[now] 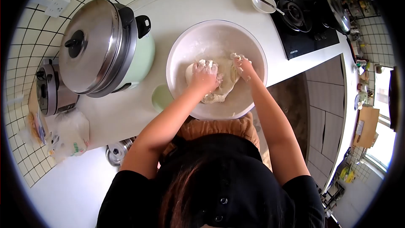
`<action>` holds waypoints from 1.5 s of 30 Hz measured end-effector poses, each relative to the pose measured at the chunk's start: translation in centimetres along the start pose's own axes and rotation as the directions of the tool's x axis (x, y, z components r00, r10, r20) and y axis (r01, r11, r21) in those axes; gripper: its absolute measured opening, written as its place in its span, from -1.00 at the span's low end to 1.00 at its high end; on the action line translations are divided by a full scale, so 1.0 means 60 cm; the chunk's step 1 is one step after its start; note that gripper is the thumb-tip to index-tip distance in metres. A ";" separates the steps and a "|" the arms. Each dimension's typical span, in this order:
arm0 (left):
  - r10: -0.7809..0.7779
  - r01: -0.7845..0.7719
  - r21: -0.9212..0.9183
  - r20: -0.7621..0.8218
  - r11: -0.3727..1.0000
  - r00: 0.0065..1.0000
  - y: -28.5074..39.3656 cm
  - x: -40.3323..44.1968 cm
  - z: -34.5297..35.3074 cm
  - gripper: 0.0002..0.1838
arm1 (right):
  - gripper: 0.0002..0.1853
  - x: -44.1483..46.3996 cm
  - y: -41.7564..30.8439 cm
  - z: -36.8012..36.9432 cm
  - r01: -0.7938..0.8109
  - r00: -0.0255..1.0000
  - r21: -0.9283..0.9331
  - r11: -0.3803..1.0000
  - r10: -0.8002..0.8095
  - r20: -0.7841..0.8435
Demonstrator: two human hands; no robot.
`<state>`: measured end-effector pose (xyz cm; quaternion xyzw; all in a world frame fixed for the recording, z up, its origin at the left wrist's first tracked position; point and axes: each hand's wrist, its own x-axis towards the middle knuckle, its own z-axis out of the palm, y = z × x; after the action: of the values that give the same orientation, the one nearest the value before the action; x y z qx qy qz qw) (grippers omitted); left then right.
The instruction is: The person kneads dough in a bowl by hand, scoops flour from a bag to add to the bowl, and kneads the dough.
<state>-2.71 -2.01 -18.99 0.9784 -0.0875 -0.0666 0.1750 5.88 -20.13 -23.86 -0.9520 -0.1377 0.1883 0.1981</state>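
A large white basin (175, 55) stands on the counter and holds a lump of pale dough (228, 78) with loose flour and bits around it. My left hand (205, 77) presses on the left part of the dough, its fingers bent and coated with sticky dough. At the basin's right side my right hand (243, 67) has its fingers curled on the dough's right edge, also smeared with dough. Both hands are inside the basin, a short distance apart.
A big green pot with a steel lid (95, 46) stands left of the basin, near a smaller cooker (50, 88) and plastic bags (69, 135). A green bowl (161, 98) touches the basin's left side. Behind right are a white bowl (262, 3) with a chopstick and a black stove (301, 38).
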 end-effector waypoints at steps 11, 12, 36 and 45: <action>-0.455 0.314 -0.723 0.001 0.615 0.891 -0.073 -0.016 -0.023 -0.66 | -0.51 -0.101 -0.139 -0.024 -0.220 0.971 0.269 0.937 0.237 -0.030; -0.462 0.334 -0.678 -0.010 0.655 0.887 -0.070 -0.016 -0.025 -0.68 | -0.53 -0.121 -0.151 -0.017 -0.107 0.983 0.184 0.977 0.131 -0.127; -0.202 0.173 -0.116 -0.322 0.978 0.925 -0.078 0.093 0.080 -0.63 | -0.62 0.042 -0.095 0.028 0.289 0.852 -0.134 0.948 -0.319 -0.415; -0.371 0.343 -0.171 -0.177 0.924 0.912 -0.095 0.177 0.053 -0.64 | -0.68 0.118 -0.098 0.017 0.129 0.889 -0.212 0.969 -0.208 -0.407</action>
<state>7.97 0.11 -25.03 0.9652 0.1163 -0.0018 0.2341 10.66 -12.20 -24.37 -0.9683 -0.1898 -0.0553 0.1526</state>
